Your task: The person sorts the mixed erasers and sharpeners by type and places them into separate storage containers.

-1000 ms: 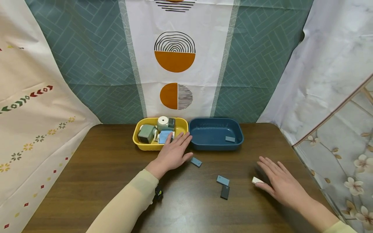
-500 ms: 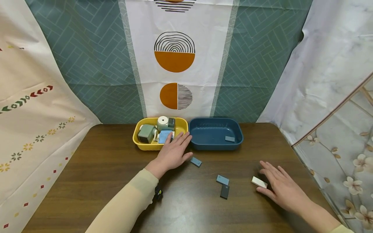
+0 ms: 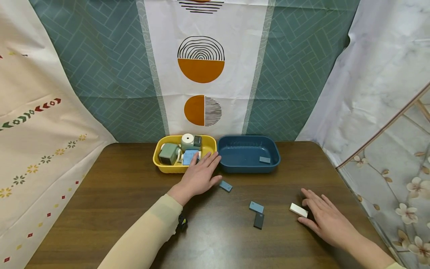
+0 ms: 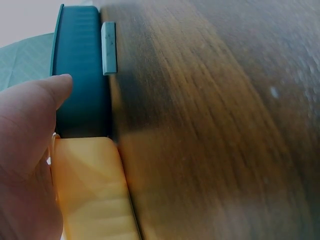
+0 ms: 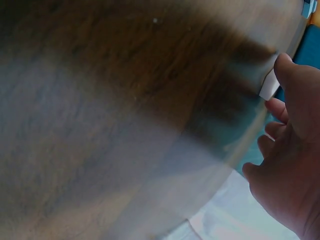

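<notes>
My left hand [image 3: 198, 175] lies with straight fingers over the front right rim of the yellow bin [image 3: 164, 169], its fingertips at the edge of the blue bin [image 3: 248, 169]. By its thumb, a small blue block [image 3: 226, 186] lies flat on the table. On the right, my right hand [image 3: 327, 216] hovers with loosely bent fingers, thumb and forefinger apart, just beside a white rectangular block [image 3: 298, 210]. In the right wrist view that white block [image 5: 270, 86] shows between thumb and forefinger, with no grip on it. Another blue block [image 3: 256, 207] touches a black block [image 3: 258, 220] mid-table.
Inside the yellow bin are a green boxy piece [image 3: 169, 154], a white-and-green round piece [image 3: 189, 142] and a light blue piece [image 3: 190, 157]. A grey-blue block [image 3: 264, 160] lies in the blue bin. Patterned cloth [image 3: 231, 74] hangs behind the brown table [image 3: 100, 209].
My right hand has drawn back slightly toward the lower right, uncovering the whole white block, which stays in place. The left hand has not moved.
</notes>
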Available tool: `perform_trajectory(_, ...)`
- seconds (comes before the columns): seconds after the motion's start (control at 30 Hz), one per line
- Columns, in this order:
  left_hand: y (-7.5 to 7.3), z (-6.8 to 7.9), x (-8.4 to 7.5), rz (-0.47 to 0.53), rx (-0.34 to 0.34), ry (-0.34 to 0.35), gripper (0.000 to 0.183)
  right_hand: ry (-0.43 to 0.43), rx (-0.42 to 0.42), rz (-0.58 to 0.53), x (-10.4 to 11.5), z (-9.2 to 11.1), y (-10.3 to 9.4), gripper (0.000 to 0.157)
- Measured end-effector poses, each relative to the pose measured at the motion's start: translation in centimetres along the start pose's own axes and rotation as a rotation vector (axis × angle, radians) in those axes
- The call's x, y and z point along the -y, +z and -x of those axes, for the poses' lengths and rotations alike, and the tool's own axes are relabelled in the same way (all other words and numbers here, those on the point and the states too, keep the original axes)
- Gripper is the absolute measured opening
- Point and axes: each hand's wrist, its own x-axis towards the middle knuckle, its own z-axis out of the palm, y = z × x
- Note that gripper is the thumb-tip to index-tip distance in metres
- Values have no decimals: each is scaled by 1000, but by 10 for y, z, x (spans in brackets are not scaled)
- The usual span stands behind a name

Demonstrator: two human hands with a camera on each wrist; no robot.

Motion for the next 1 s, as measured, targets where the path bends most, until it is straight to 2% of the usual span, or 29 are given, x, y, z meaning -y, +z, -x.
perform_trajectory(0.47, -1, 1, -1, -2, -11, 9, 76, 11, 21, -23, 3, -1, 4, 33)
perform_trajectory(1.0, 2, 0, 0, -5, -23, 8, 76, -58, -66, -15, 3, -7, 6, 36)
